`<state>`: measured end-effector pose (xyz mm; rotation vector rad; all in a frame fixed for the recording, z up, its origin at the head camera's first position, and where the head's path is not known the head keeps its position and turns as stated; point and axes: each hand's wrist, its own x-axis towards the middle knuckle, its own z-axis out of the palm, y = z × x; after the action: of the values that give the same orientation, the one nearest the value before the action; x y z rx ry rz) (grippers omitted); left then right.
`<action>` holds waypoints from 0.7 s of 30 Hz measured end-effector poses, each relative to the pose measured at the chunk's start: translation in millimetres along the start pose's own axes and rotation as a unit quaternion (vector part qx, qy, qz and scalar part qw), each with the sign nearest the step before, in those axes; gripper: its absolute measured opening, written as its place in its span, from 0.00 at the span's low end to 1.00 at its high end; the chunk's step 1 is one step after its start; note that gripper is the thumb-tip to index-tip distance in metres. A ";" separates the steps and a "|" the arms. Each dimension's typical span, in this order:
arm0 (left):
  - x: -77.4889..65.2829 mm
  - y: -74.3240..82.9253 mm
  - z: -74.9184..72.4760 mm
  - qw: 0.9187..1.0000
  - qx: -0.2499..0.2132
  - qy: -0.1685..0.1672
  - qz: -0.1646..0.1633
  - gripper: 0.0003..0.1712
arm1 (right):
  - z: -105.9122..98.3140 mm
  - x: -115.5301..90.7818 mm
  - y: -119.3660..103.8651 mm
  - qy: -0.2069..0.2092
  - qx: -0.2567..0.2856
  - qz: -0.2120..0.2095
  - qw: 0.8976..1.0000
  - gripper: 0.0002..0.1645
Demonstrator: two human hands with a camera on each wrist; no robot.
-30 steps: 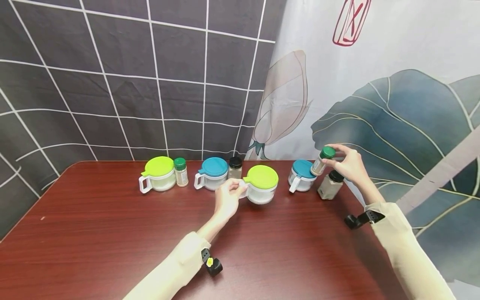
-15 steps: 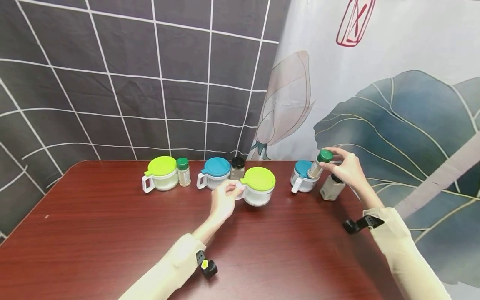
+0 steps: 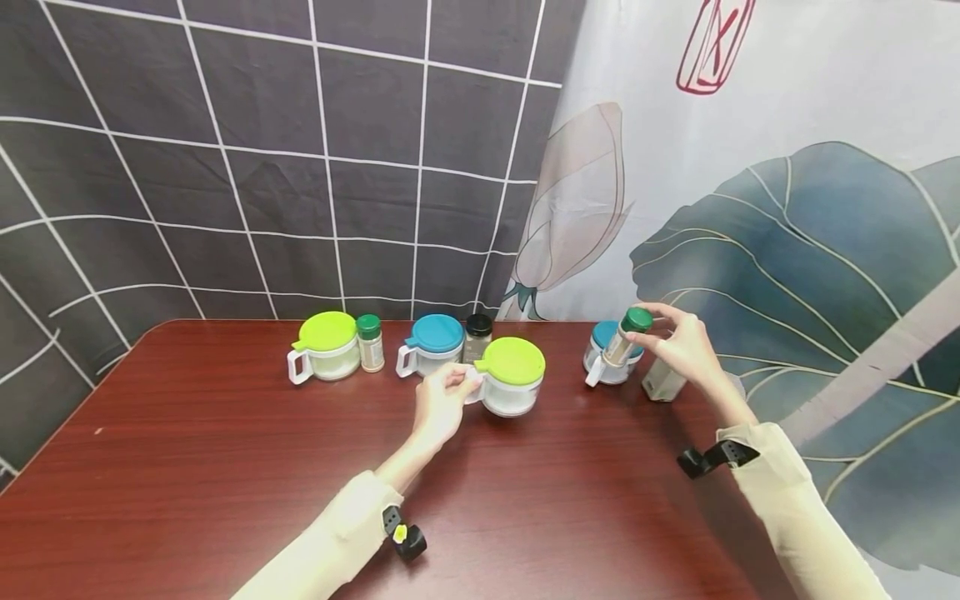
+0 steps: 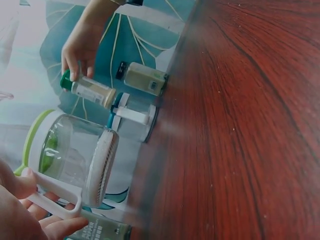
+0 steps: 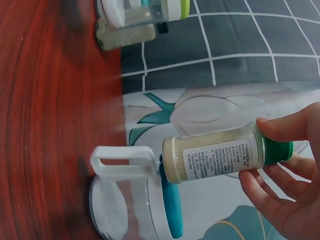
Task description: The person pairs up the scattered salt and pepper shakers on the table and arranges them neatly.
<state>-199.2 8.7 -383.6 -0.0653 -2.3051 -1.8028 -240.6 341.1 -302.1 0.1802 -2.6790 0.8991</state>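
Observation:
My left hand [image 3: 456, 382] grips the white handle [image 4: 52, 199] of a clear container with a lime lid [image 3: 511, 377], near the table's middle back. My right hand [image 3: 647, 327] holds a green-capped spice bottle [image 3: 622, 337] in the air, tilted, just in front of a small blue-lidded container [image 3: 604, 367]. In the right wrist view the spice bottle [image 5: 215, 156] lies sideways in my fingers [image 5: 280, 192] above the blue-lidded container [image 5: 132, 202]. A black-capped spice jar [image 3: 662, 383] stands on the table, partly hidden behind my right hand.
Along the back of the dark red table [image 3: 187, 467] stand another lime-lidded container [image 3: 322, 348], a green-capped bottle [image 3: 369, 343], a blue-lidded container [image 3: 429, 346] and a black-capped jar [image 3: 477, 335]. A patterned cloth backdrop [image 3: 675, 192] hangs behind.
My right hand has carried the green-capped bottle left and lower, across the blue-lidded container. My left hand has drawn the lime-lidded container slightly left and nearer.

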 end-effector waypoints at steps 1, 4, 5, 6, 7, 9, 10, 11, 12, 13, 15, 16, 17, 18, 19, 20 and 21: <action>-0.6 -0.1 -1.1 1.000 -0.001 -0.001 0.000 0.11 | 1.2 -0.4 -0.7 0.001 0.000 -0.001 1.000 0.31; -2.0 -1.0 -4.3 1.000 -0.004 -0.003 0.003 0.11 | 4.7 -1.5 -3.3 0.007 0.000 -0.004 1.000 0.30; -2.5 -1.3 -5.4 1.000 -0.006 -0.003 0.004 0.11 | 5.6 -1.9 -4.3 0.009 0.000 -0.005 1.000 0.29; -2.9 -1.6 -6.4 1.000 -0.006 -0.003 0.004 0.11 | 6.4 -2.3 -5.2 0.009 0.000 -0.006 1.000 0.29; -2.9 -2.2 -7.3 1.000 -0.004 -0.002 0.005 0.11 | 7.2 -2.4 -6.3 0.009 0.001 -0.007 1.000 0.28; -2.8 -3.1 -9.1 1.000 -0.001 0.000 0.009 0.11 | 8.5 -3.0 -8.9 0.008 0.003 -0.008 1.000 0.28; -2.8 -3.5 -9.9 1.000 0.000 0.001 0.009 0.11 | 9.2 -3.2 -9.9 0.008 0.004 -0.009 1.000 0.28; -2.9 -4.0 -10.6 1.000 0.001 0.002 0.009 0.11 | 9.9 -3.3 -10.9 0.007 0.004 -0.009 1.000 0.28; -3.1 -4.4 -11.4 1.000 0.003 0.003 0.010 0.11 | 10.6 -3.3 -11.7 0.006 0.003 -0.009 1.000 0.28; -3.2 -5.1 -12.1 1.000 0.006 0.004 0.012 0.11 | 11.4 -3.2 -12.5 0.006 0.002 -0.010 1.000 0.28; -3.7 -6.0 -13.4 1.000 0.006 0.006 0.012 0.10 | 13.0 -2.9 -13.7 0.005 0.000 -0.011 1.000 0.28; -4.0 -6.7 -14.0 1.000 0.007 0.006 0.012 0.10 | 13.8 -2.7 -14.1 0.006 -0.001 -0.012 1.000 0.28; -4.2 -7.1 -14.6 1.000 0.007 0.007 0.012 0.10 | 14.7 -2.5 -14.6 0.007 -0.003 -0.013 1.000 0.28; -4.4 -7.4 -15.3 1.000 0.006 0.008 0.011 0.10 | 15.5 -2.2 -15.1 0.007 -0.003 -0.015 1.000 0.28; -4.7 -7.8 -15.9 1.000 0.005 0.008 0.010 0.10 | 16.5 -2.0 -15.5 0.008 -0.003 -0.016 1.000 0.28; -4.8 -7.9 -16.6 1.000 0.004 0.009 0.010 0.10 | 17.4 -1.7 -15.9 0.009 -0.002 -0.018 1.000 0.28; -5.0 -8.0 -17.4 1.000 0.001 0.009 0.008 0.10 | 18.4 -1.4 -16.3 0.010 -0.001 -0.021 1.000 0.27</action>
<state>-193.2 -9.6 -388.2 -0.0683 -2.2879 -1.7854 -240.3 317.0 -307.2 0.2243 -2.6483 0.8805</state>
